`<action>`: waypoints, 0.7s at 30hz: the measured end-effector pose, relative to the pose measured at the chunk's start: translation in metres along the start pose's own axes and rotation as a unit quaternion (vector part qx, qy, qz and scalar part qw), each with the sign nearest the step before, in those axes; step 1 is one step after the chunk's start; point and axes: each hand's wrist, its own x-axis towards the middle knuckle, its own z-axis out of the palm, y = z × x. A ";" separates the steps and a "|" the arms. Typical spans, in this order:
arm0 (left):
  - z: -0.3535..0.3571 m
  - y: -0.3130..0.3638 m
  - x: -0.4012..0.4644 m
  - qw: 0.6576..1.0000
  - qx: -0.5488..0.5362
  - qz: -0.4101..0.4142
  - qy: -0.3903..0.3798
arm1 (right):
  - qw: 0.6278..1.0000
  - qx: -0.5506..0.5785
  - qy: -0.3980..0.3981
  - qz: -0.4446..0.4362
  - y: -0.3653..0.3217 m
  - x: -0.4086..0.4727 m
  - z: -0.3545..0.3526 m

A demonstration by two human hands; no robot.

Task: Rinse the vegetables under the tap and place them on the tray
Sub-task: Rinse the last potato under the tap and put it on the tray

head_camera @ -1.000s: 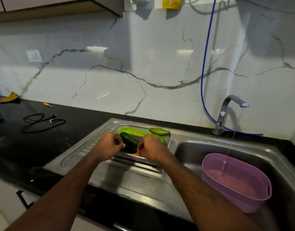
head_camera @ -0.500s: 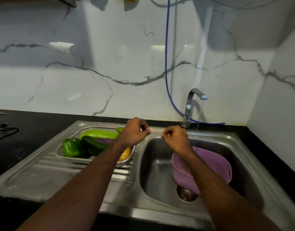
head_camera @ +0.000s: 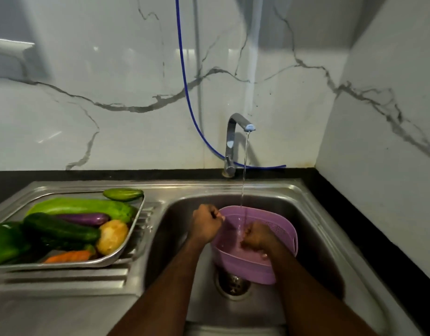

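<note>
Below, two hands meet over a lilac perforated plastic colander [head_camera: 277, 238] in the steel sink basin [head_camera: 318, 234]: left hand [head_camera: 205, 224] curled at its rim, right hand [head_camera: 256, 235] fisted under the thin water stream [head_camera: 244, 170]; whether either grips anything cannot be told. Left, a steel tray [head_camera: 126, 246] on the drainboard holds cucumbers, purple eggplant, potato, carrot and a bell pepper cut off by the frame edge. Behind stands the chrome tap [head_camera: 232, 141].

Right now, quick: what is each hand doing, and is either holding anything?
Left hand: fingers curled, beside the purple colander; held item cannot be told.
Right hand: fingers curled under the tap stream; held item cannot be told.
</note>
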 end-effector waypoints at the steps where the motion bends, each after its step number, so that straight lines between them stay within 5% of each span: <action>1: 0.004 -0.002 0.002 1.000 -0.004 -0.016 0.009 | 0.999 -0.025 -0.029 0.007 0.004 0.005 0.006; 8: 0.029 -0.027 0.027 0.997 -0.038 -0.071 -0.001 | 0.974 0.020 -0.211 0.085 0.024 0.028 0.025; 14: 0.026 -0.032 0.031 0.994 -0.070 -0.080 -0.019 | 0.969 -0.075 -0.233 -0.021 0.011 0.024 0.026; 19: 0.027 -0.025 0.029 0.995 -0.062 -0.079 -0.024 | 0.980 0.111 -0.167 -0.002 0.012 0.021 0.028; 21: 0.027 -0.022 0.029 0.995 -0.055 -0.076 -0.018 | 0.949 0.259 -0.176 0.012 0.013 0.020 0.028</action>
